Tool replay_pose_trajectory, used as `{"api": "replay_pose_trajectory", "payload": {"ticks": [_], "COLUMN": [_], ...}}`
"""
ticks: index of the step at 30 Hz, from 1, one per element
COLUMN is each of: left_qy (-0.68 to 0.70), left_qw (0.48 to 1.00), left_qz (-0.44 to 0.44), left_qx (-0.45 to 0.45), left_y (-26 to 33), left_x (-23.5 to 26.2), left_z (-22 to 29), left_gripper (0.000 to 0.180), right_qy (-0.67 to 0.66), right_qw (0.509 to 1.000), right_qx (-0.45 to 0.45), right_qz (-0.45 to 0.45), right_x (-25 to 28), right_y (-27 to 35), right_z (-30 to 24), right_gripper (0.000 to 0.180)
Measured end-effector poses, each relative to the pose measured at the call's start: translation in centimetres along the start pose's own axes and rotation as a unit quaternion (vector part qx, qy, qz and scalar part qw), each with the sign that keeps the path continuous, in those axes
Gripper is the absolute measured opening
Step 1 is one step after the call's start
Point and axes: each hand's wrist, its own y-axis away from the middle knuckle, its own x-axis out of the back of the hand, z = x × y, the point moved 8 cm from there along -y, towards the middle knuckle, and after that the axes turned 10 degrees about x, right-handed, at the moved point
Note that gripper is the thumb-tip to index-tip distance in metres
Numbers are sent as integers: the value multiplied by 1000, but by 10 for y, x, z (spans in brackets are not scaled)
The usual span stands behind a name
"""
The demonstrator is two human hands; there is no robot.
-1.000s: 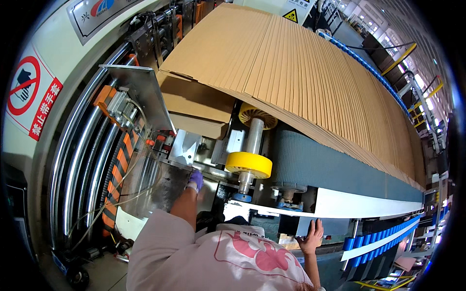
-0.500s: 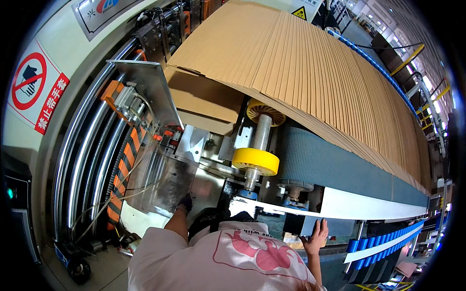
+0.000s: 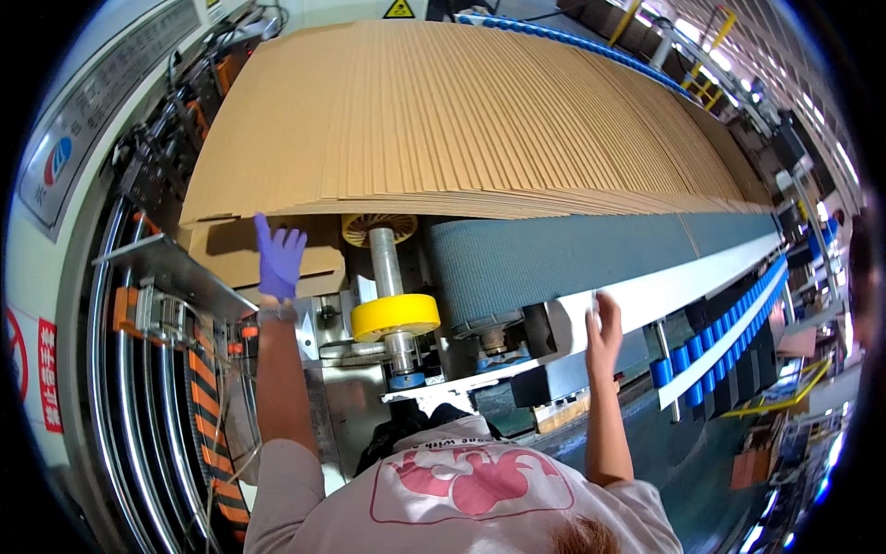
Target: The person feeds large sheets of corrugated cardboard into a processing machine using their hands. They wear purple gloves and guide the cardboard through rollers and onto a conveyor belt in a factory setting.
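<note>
- Lying in a long overlapping row, the cardboard sheets [image 3: 461,120] cover the dark belt [image 3: 554,245], their left end jutting out above the yellow wheel [image 3: 395,317].
- The left hand [image 3: 280,263], in a purple glove, has its fingers spread wide and gripping nothing; the tips come up to the near edge of the foremost sheets, though contact is hard to tell.
- Behind that hand, below the overhang, sits more cardboard [image 3: 318,261], with a metal plate [image 3: 171,266] at its left.
- The right hand [image 3: 604,334], bare and slightly blurred, is over the white rail [image 3: 683,279], its fingers loosely extended around nothing; whether it touches the rail cannot be told.
- As for progress, the row looks already laid out, its near edge fairly even. Plenty of sheets on the belt seem left to deal with; how many are finished does not show.
</note>
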Motion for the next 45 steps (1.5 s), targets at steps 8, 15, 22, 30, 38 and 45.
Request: {"api": "replay_pose_trajectory", "payload": {"ticks": [8,15,22,30,38,45], "left_qy": [60,58,84,-90,-44,-127], "left_qw": [997,996,994,984,984,978], "left_qz": [-32,54,63,53,172,151], "left_qx": [-21,-38,-28,-146,-1,-67], "left_y": [-75,-53,-43,-36,-40,-37], "left_x": [-33,-40,-57,-64,-51,-44], "left_z": [26,35,24,10,-6,2], "left_gripper": [60,46,42,49,64,68], "right_qy": [-110,8,45,39,-41,169], "right_qw": [940,907,910,909,988,977], "right_qx": [-171,-239,-204,-180,-110,98], "right_qz": [273,346,359,374,102,-87], "right_x": [-153,-191,-189,-180,-145,-31], "right_y": [-149,-164,-177,-208,-185,10], "right_z": [87,74,95,118,137,3], "right_gripper": [83,86,84,94,81,56]}}
